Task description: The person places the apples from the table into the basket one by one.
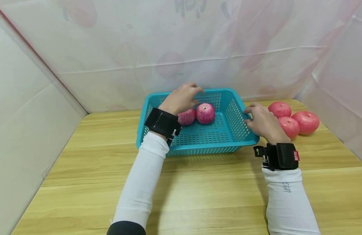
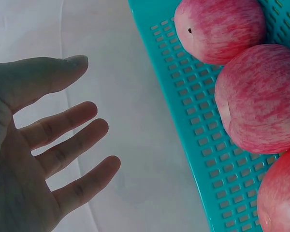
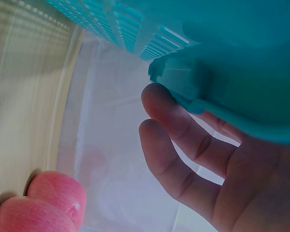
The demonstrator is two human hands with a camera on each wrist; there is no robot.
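My left hand [image 1: 182, 98] hovers over the left part of a turquoise plastic basket [image 1: 203, 139], thumb and fingers spread with nothing between them, as the left wrist view shows. Beneath it in the basket are streaked red apples [image 1: 205, 113]; one apple [image 1: 187, 117] is partly covered by the hand. A third, smoother apple [image 2: 282, 193] shows at the edge of the left wrist view. At the basket's right end, my right hand [image 1: 264, 122] holds the rim [image 3: 241, 124], fingers bent against its outer side; the thumb is hidden in the right wrist view.
Several pinkish-red apples [image 1: 305, 122] sit clustered on the wooden table [image 1: 204, 195], just right of my right hand. A pale printed cloth [image 1: 198, 58] hangs behind the basket, and light panels [image 1: 31, 98] rise at both sides.
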